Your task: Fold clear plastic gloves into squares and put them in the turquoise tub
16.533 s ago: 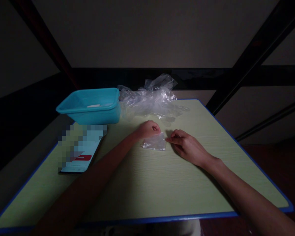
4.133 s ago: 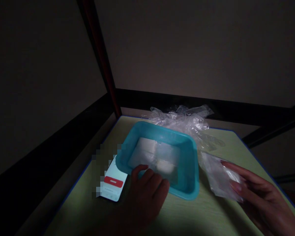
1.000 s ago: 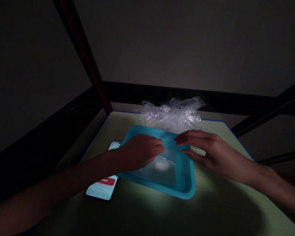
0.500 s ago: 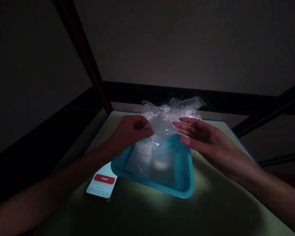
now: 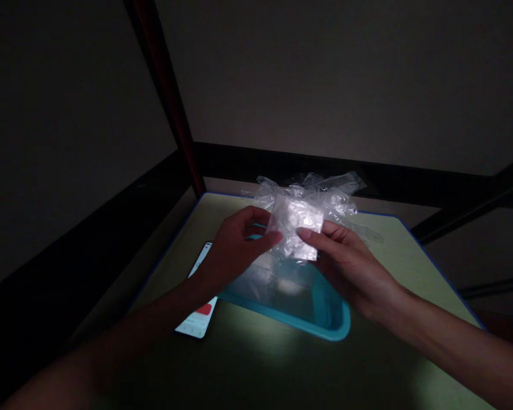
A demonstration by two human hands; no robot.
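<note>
— So, what's in the hands?

— A small clear plastic bag (image 5: 297,228), lifted above the blue tub (image 5: 325,316). The left hand (image 5: 235,250) pinches its nine o'clock edge, the right hand (image 5: 346,265) its lower edge at three o'clock; both are closed on the film.

— Any advice?

— I'd keep it taut by the corners, clear of the loose plastic pile (image 5: 325,193) at twelve. The phone (image 5: 196,319) lies at eight o'clock of the tub.

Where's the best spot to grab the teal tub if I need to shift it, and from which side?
Probably the near right corner of the teal tub's rim, coming from the right. That lip is bare and flared, while both hands hold a folded clear plastic piece above the tub's middle and a phone lies against its left side.
</note>
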